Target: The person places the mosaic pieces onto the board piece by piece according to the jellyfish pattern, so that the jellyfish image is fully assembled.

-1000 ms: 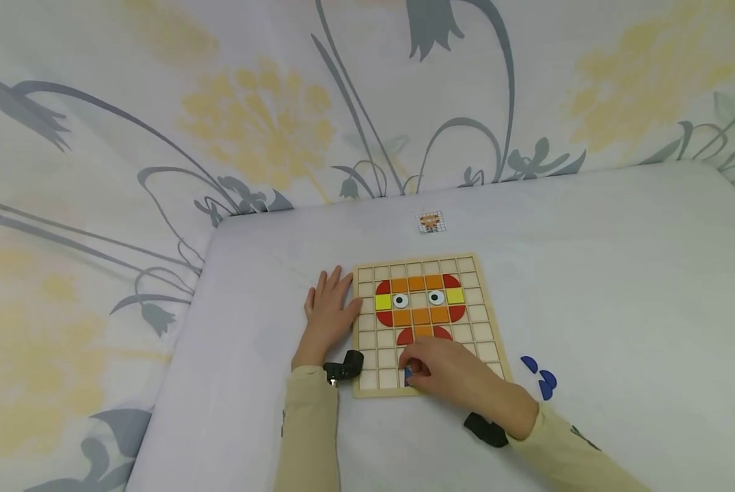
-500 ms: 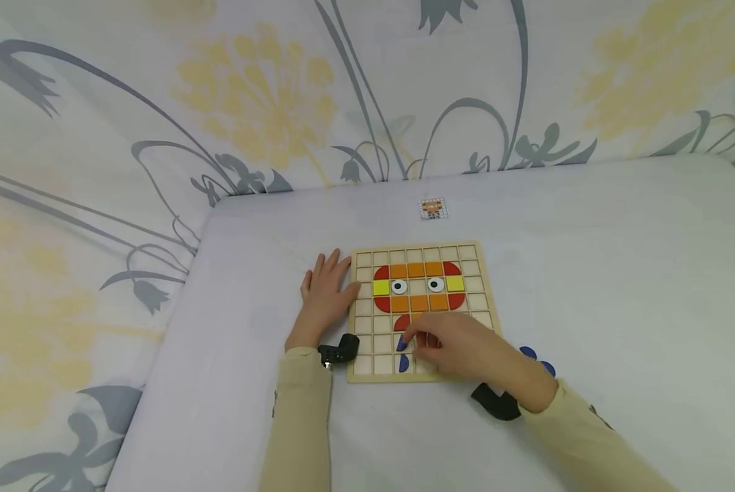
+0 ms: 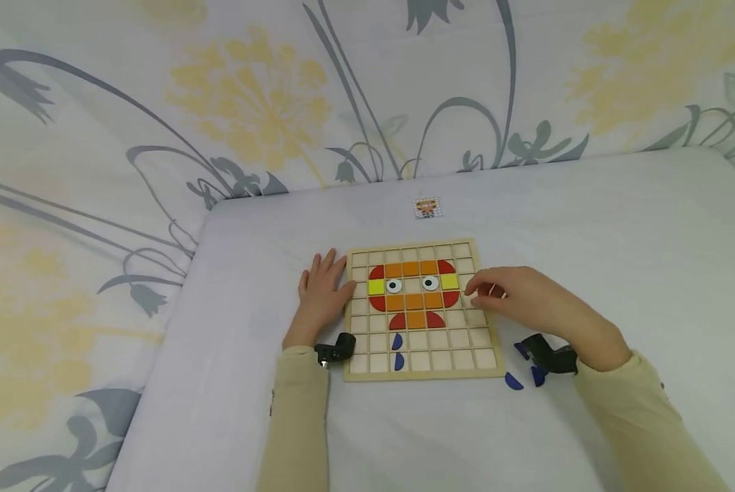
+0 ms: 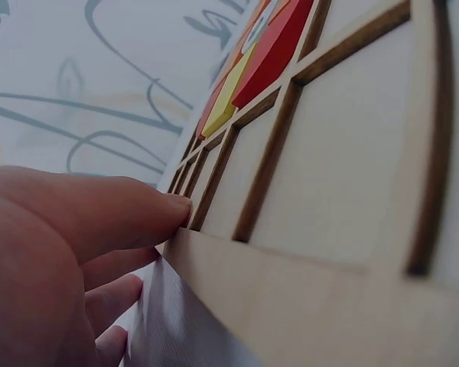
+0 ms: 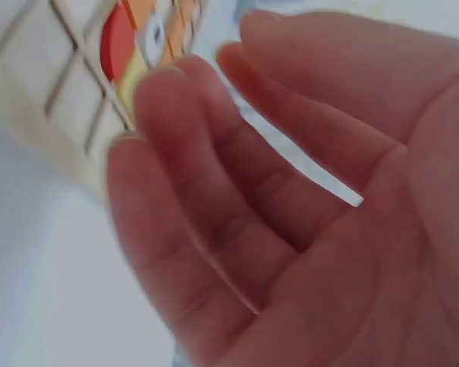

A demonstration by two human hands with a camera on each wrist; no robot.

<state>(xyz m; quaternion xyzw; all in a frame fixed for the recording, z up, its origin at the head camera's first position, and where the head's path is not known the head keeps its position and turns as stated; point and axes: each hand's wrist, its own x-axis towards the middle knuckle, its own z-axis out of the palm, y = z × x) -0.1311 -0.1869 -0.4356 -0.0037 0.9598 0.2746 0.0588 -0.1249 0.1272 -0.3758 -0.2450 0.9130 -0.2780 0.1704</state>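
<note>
A wooden grid board lies on the white surface. It bears orange squares, yellow tiles, red rounded pieces and two eye discs. Two blue half-circle tiles sit one below the other in its lower cells. My left hand rests at the board's left side; in the left wrist view its thumb touches the wooden rim. My right hand hovers by the board's right edge. Its fingers are loosely bent, with nothing seen between them and the thumb.
Several loose blue half-circle tiles lie right of the board, partly hidden by the right wrist's black camera. A small patterned card lies behind the board. Flowered fabric rises at the back and left.
My right hand has left the lower cells and moved right and up to the board's right edge. A second blue tile now shows above the first, uncovered. My left hand stays put.
</note>
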